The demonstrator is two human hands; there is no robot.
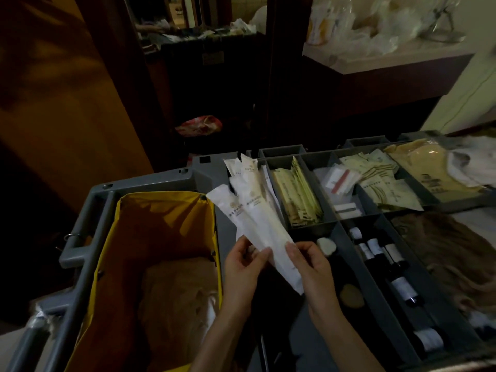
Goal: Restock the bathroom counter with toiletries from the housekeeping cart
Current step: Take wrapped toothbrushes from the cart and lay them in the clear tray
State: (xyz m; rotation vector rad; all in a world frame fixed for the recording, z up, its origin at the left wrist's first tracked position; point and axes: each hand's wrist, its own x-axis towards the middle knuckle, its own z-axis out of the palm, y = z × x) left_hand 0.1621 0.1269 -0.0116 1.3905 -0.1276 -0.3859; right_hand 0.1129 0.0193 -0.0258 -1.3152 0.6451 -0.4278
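packets point(259, 226), long, white and printed with a small gold mark, fan out between my two hands above the housekeeping cart point(150, 183). my left hand point(240, 269) grips their lower ends, fingers curled behind and thumb across the front. my right hand point(315, 272) pinches the right edge of the front packet between thumb and fingertips, with the other fingers loosely bent below. the packets tilt up and away to the left, over the join between the yellow bag point(107, 253) and the grey divided tray point(335, 226).

more white packets point(248, 166) of the same kind stick up just behind the ones i hold, at the left end of the tray; i cannot tell whether they touch my bundle. just beside them, one compartment holds a row of cream sachets point(298, 197) stood on edge, and the next compartments to the right hold small flat sachets point(381, 181) lying loose. nearer me, a long compartment holds dark bottles point(400, 280) with white caps and labels, lying on their sides. crumpled cloth lies in the yellow bag.

beyond the cart, up at the right, a pale counter point(389, 61) carries heaped clear plastic bags point(375, 22), well apart from my hands.
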